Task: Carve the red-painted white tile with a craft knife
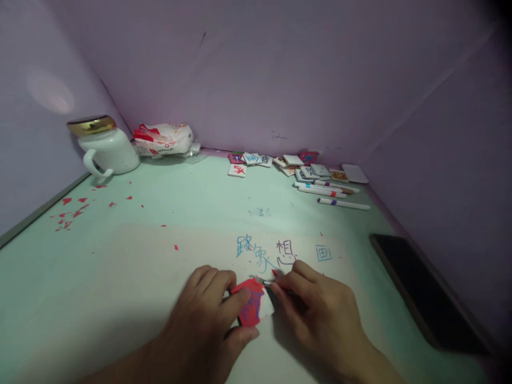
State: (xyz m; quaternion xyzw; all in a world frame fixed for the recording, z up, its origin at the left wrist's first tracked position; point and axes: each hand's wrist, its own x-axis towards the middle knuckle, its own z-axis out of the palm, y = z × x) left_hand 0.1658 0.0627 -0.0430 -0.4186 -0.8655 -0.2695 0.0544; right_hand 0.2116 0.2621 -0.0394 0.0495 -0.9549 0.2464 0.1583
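Note:
My left hand (218,306) is closed on a small square tile (252,309), its fingers and thumb at the tile's left side. Red covers much of the tile's face, with purple-blue strokes, and the right part is bare white. In my right hand (316,304) is a thin craft knife (266,283), pinched near its silver metal end. The knife's tip lies at the tile's upper edge; most of its handle is hidden by my fingers. A small red scrap (274,272) shows beside my right fingertips.
Blue and purple characters (285,252) are written on the pale surface (160,277). Several tiles (237,170) and marker pens (344,204) lie at the back. A phone (424,288) is at right; a white mug (112,152) and tissue pack (166,140) stand back left, near red scraps (76,213).

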